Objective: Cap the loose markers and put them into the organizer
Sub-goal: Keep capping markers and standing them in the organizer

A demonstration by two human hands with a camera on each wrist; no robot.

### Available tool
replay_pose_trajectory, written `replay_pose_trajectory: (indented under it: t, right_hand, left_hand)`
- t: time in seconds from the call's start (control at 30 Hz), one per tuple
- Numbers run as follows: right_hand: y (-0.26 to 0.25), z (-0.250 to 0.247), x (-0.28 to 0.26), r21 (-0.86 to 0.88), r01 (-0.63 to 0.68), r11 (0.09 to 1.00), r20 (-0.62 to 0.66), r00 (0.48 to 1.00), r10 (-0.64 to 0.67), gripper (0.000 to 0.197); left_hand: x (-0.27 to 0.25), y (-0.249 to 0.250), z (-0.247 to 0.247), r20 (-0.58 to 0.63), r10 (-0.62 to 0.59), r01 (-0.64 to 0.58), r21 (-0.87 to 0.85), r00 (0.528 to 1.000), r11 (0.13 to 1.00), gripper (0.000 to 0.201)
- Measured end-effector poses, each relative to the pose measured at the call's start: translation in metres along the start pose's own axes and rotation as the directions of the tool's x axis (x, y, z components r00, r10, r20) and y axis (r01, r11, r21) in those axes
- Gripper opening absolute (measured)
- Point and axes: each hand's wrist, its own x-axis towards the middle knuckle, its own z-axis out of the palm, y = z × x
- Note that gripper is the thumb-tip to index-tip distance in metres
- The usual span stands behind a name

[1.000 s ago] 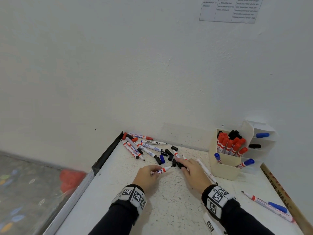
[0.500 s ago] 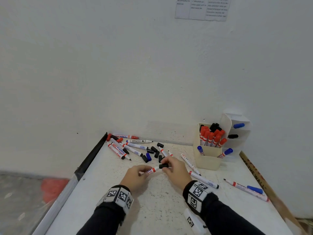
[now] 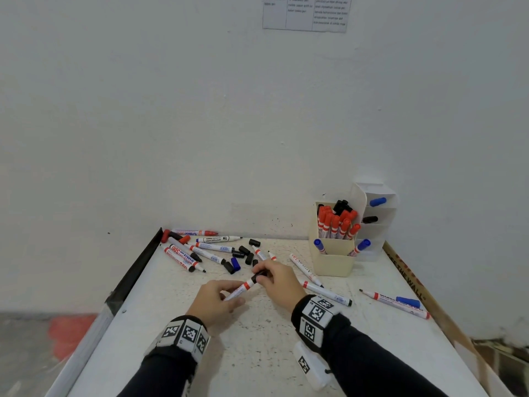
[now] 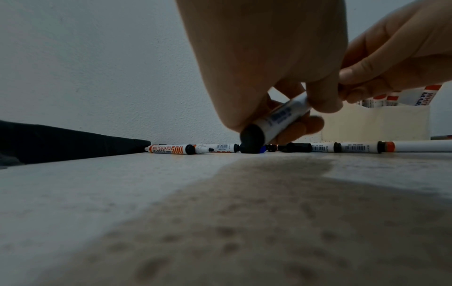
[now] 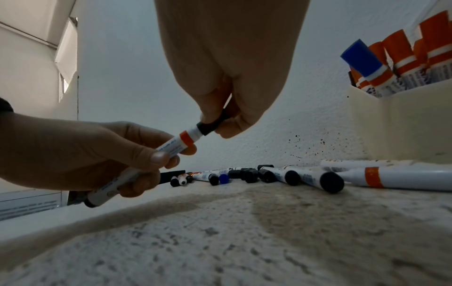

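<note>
left hand (image 3: 213, 302) grips a white marker (image 3: 242, 288) with an orange band, held just above the table (image 3: 257, 353); right hand (image 3: 276, 277) pinches its black cap (image 5: 211, 124), already on the tip.

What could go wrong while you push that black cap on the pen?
The black cap is pinched only by the right hand's fingertips, so it might slip or go on crooked. The left hand holds the marker in the air; a hard push could tilt it. Loose caps lie close behind and could get knocked.
</note>
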Motion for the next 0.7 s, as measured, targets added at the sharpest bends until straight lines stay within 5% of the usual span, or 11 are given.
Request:
replay_pose_trajectory:
  t: [0.1,0.27,0.4,0.5,0.7]
  right_hand:
    - [0.0,-0.003,0.002,0.047,-0.108,0.993,0.021,0.994,0.107,0.013]
    - [-0.011,0.002,0.004,-0.183,-0.15,0.972,0.094,0.981,0.169,0.052]
    - [-0.016,0.007,0.007,-0.22,-0.143,0.965,0.1,0.981,0.168,0.052]
    - [-0.015,0.012,0.01,-0.249,-0.13,0.96,0.108,0.981,0.161,0.048]
    - [-0.014,0.005,0.001,-0.049,0.006,0.999,0.177,0.984,0.003,0.037]
  left_hand:
    - [0.0,0.001,0.001,-0.031,0.056,-0.058,-0.073,0.998,0.996,0.023]
    - [-0.002,0.004,0.004,-0.004,0.048,-0.048,-0.104,0.999,0.993,0.005]
    - [-0.004,0.003,0.0,0.056,-0.019,0.028,-0.16,0.998,0.987,0.004]
    - [-0.006,0.005,-0.001,0.161,-0.061,0.102,-0.255,0.985,0.962,0.024]
    - [-0.006,0.006,-0.005,0.298,-0.115,0.246,-0.453,0.948,0.857,0.027]
